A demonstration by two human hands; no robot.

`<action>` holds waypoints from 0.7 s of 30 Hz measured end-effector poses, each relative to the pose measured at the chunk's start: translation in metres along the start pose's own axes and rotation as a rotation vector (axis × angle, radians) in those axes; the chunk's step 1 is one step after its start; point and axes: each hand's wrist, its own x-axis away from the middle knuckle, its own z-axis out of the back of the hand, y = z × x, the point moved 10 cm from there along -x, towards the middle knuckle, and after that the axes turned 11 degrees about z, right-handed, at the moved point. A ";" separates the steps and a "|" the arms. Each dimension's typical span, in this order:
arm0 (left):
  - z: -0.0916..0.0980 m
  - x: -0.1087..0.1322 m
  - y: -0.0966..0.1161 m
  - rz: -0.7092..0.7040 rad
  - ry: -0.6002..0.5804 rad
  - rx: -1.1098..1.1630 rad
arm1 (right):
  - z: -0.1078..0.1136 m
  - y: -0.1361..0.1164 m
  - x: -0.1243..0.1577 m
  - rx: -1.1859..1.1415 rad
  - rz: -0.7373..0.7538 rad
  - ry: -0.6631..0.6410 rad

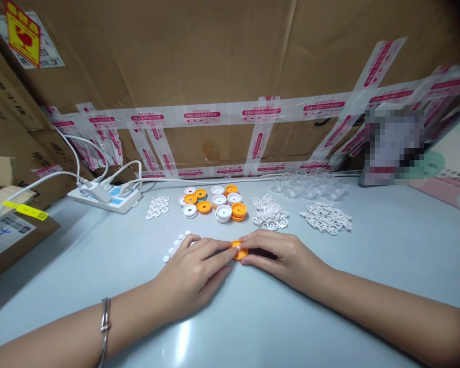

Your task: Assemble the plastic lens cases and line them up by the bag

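At the far left, an opened carton [42, 231] with a strip of yellow tape [25, 210] sits beside a white power strip [117, 205], into which several plugs are pushed. A silver bracelet [105, 322] circles the person's left wrist. Next, on the tabletop [276, 322], lies a cluster of small white tabs [159, 207], with little white discs [171, 250] nearer the person, partly behind the left hand [193, 268]. That hand's fingers touch the left rim and middle of an orange disc [243, 254]; whether they grip it cannot be told. Beyond lie orange and white round pieces [224, 212], some stacked. The orange disc is between the two hands, low over the tabletop or on it, its right edge pinched by the right hand's [287, 253] thumb and fingers. Behind that hand are white openwork pieces [270, 212], then flat white parts [327, 218] near clear plastic cups [310, 185].
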 end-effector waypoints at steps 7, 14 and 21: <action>-0.001 0.000 0.000 -0.010 -0.006 -0.025 | 0.000 -0.003 0.000 0.019 0.057 0.033; -0.005 0.000 0.000 -0.001 -0.040 -0.041 | -0.001 -0.003 0.000 0.041 0.062 0.023; -0.005 0.000 0.000 -0.004 -0.042 -0.036 | -0.001 -0.005 0.000 0.053 0.068 0.013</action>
